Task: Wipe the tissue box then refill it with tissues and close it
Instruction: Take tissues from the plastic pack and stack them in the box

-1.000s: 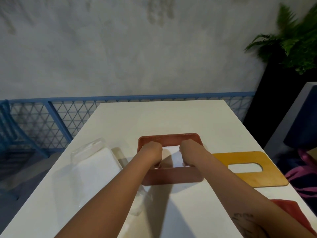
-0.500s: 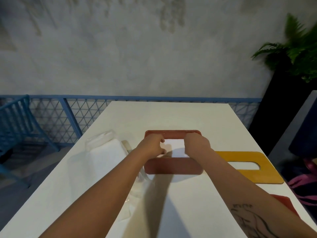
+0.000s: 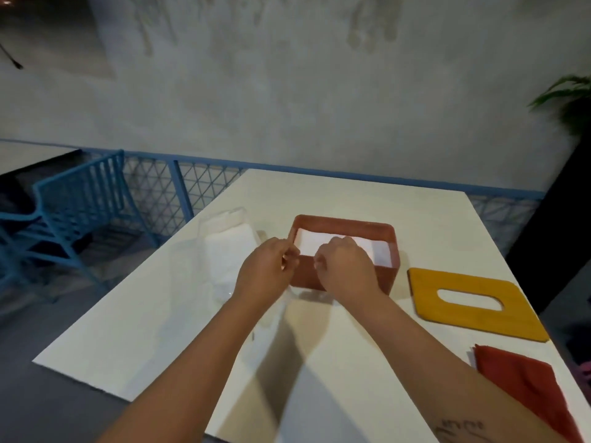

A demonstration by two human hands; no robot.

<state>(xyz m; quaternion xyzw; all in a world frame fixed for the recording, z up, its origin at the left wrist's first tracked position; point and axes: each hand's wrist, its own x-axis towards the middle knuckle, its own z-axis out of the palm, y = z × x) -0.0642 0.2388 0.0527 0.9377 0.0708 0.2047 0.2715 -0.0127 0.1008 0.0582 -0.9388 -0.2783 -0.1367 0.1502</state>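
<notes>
Tissue box (image 3: 343,276) sat open on the white table (image 3: 351,199), a white stack of tissues (image 3: 380,252) already lying inside it. Your left hand (image 3: 267,271) was curled at the box's near left corner, fingertips drawn together as if pinching something small; what, I could not tell. Your right hand (image 3: 347,268) was curled over the near wall, fingers folded down onto the tissues. You looked to be in the refill step, settling the stack. Beyond your left hand lay the clear tissue wrapper (image 3: 224,247). To the outside of your right hand lay the yellow lid (image 3: 473,318), off the box, and nearer you the red cloth (image 3: 524,382). Next, you would need to free a hand and fetch that lid.
</notes>
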